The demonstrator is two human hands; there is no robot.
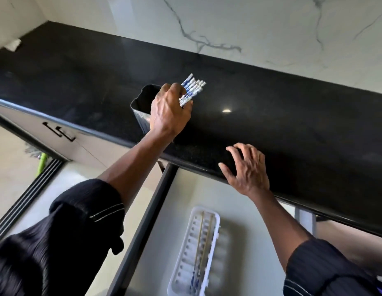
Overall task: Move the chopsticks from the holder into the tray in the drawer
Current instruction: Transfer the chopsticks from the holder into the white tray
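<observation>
Left grip: your left grip (169, 113) pinches the bundled chopsticks (192, 86) over the holder (141, 116), so one lift takes them all; their lower ends are hidden.
Right grip: your right grip (248, 169) lies spread on the bench (292, 124) edge, probably bracing you.
Tray: the tray (194, 210) waits in the open drawer (239, 221) below, a few sticks inside.

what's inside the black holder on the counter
Blue-and-white chopsticks rise at the right end of the holder, gripped by the left hand, which hides their lower ends and part of the opening. The rest looks empty.
</observation>
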